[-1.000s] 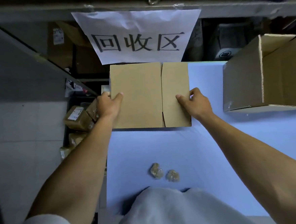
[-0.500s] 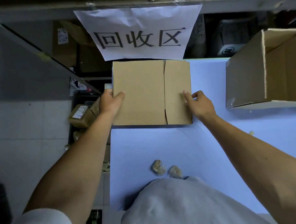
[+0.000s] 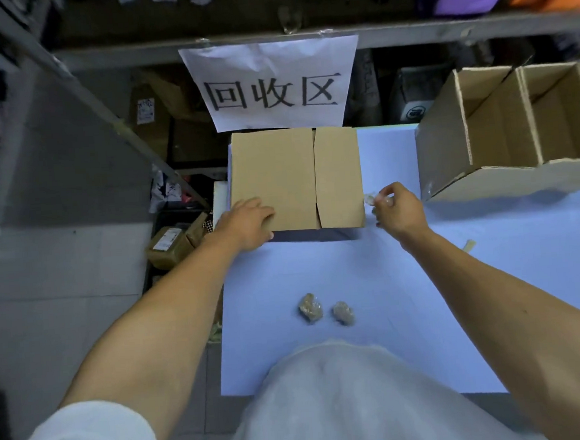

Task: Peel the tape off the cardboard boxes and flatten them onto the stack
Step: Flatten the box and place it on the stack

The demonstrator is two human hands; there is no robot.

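A flattened brown cardboard box [image 3: 289,178] lies at the far left of the pale blue table [image 3: 371,276], under a paper sign. My left hand [image 3: 247,222] rests flat on its near left corner, fingers straight. Just off the box's right edge, my right hand [image 3: 396,209] pinches a small piece of clear tape [image 3: 369,198] between thumb and fingers. At the right, open cardboard boxes [image 3: 502,136] stand side by side with their openings facing me.
Two crumpled tape balls [image 3: 325,309] lie on the table near my body. A white sign [image 3: 272,83] hangs from a metal shelf behind the flattened box. Parcels [image 3: 173,241] sit on the floor left of the table. A small scrap [image 3: 468,244] lies to the right.
My right hand has come off the box's right edge, moving right with a bit of clear tape pinched in it. My left hand has slid from the left edge onto the near corner.
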